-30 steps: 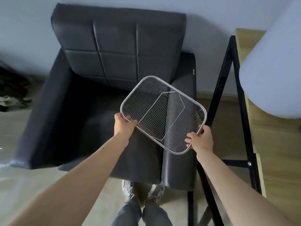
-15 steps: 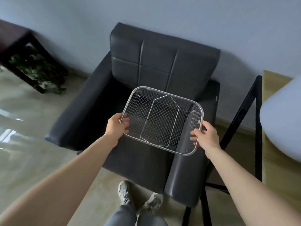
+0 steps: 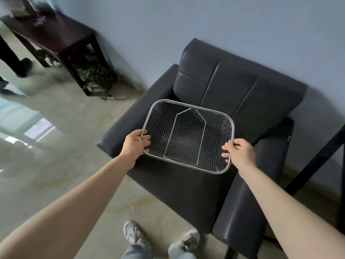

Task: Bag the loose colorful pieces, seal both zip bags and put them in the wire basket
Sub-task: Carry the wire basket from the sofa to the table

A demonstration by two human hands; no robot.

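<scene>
A rectangular silver wire basket [image 3: 214, 112] hangs level in the air above the seat of a dark armchair, held at both short ends. My left hand [image 3: 133, 144] grips its left rim and my right hand [image 3: 239, 151] grips its right rim. The basket holds nothing; its folded wire handle lies flat across the mesh bottom. No zip bags or colorful pieces are in view.
The dark leather armchair [image 3: 233, 85] stands against a pale wall. A dark wooden side table [image 3: 61, 32] with a leafy plant [image 3: 93, 71] under it is at the upper left. A black metal frame leg [image 3: 317, 159] rises at the right. My shoes [image 3: 134, 233] are on the glossy floor.
The view has swung left: the armchair shifted right in frame and the side table appeared. The basket went from tilted to level, still held in both hands.
</scene>
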